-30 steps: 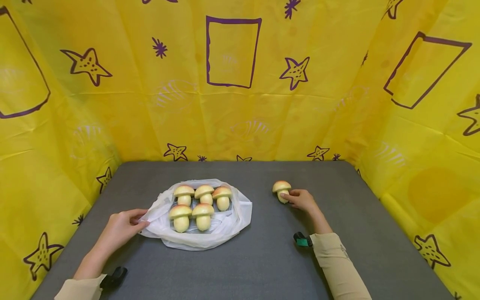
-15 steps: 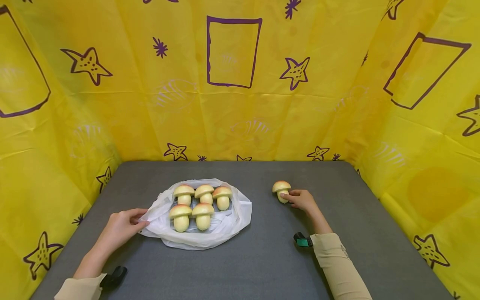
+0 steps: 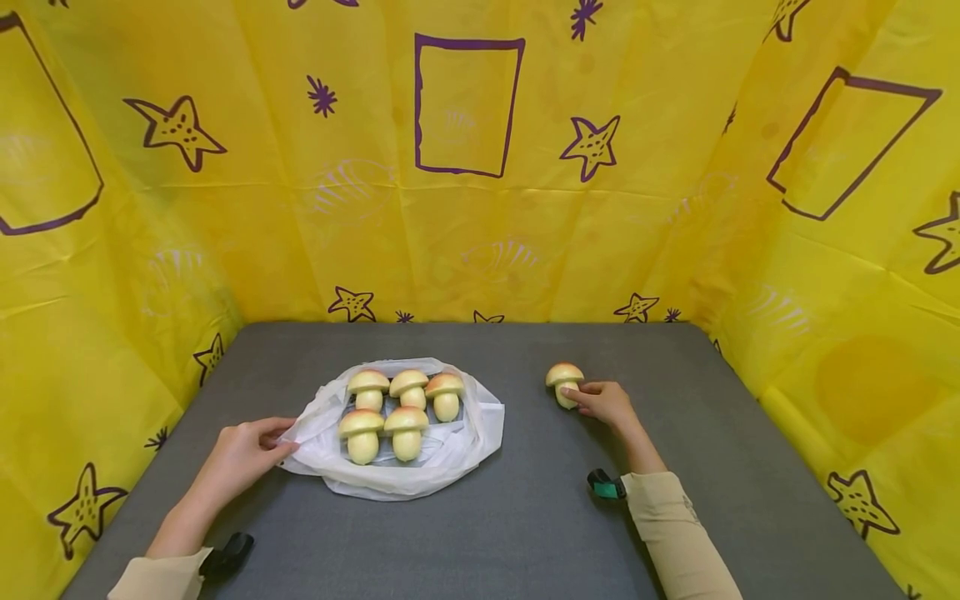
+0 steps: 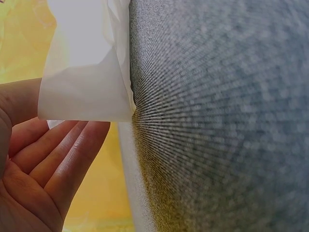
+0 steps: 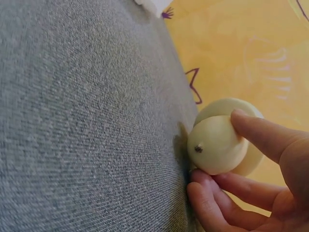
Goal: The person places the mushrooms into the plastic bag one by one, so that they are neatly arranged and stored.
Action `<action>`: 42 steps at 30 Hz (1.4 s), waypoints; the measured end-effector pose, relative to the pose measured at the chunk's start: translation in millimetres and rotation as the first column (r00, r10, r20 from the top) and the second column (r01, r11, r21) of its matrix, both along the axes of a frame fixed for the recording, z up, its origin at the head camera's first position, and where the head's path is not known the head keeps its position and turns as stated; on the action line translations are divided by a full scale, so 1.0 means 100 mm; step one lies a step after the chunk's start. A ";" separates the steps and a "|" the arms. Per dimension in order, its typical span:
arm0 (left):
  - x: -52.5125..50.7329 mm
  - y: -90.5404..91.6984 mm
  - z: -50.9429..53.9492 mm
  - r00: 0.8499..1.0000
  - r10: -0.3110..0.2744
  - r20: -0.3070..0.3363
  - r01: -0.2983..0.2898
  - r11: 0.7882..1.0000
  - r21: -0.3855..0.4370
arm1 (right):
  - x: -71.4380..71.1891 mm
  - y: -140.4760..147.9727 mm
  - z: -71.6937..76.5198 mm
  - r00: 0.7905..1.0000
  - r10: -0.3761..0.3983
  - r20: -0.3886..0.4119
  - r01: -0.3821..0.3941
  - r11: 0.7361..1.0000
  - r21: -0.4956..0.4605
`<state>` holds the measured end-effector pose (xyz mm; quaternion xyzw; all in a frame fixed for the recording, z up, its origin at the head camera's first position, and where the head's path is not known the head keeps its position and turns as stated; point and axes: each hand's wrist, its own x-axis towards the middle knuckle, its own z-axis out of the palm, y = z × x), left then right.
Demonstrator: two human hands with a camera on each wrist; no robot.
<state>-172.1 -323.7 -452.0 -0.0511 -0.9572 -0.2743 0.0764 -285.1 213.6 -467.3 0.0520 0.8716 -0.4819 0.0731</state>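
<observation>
A white plastic bag (image 3: 315, 421) lies spread on the table, its mouth rolled open around several toy mushrooms (image 3: 363, 446) with pale stems and reddish-yellow caps. My left hand (image 3: 243, 454) pinches the bag's left edge between thumb and fingers; in the left wrist view the white plastic (image 4: 89, 92) covers the fingertips. To the right of the bag, my right hand (image 3: 606, 402) holds one more mushroom (image 3: 562, 375) by its stem. The right wrist view shows that mushroom's stem end (image 5: 219, 145) between the thumb and fingers, close to the tabletop.
The grey cloth-covered table (image 3: 465, 550) reaches back to a yellow curtain (image 3: 480, 225) with purple drawings, which also hangs at both sides. Grey tabletop separates the bag from the right-hand mushroom. Black straps with small devices (image 3: 603, 483) sit at both wrists.
</observation>
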 end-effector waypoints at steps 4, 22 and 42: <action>0.00 0.00 0.01 1.000 0.000 0.002 0.000 1.000 0.001 | 0.05 -0.03 0.04 1.000 -0.014 0.001 0.014 1.000 0.017; 0.00 -0.01 -0.02 1.000 0.002 -0.001 -0.002 1.000 0.007 | 0.15 -0.13 0.18 0.998 0.014 -0.058 -0.007 0.993 0.118; 0.00 -0.01 -0.01 1.000 0.000 -0.003 0.000 1.000 -0.004 | 0.24 -0.26 0.26 0.992 0.076 -0.106 -0.057 0.984 0.168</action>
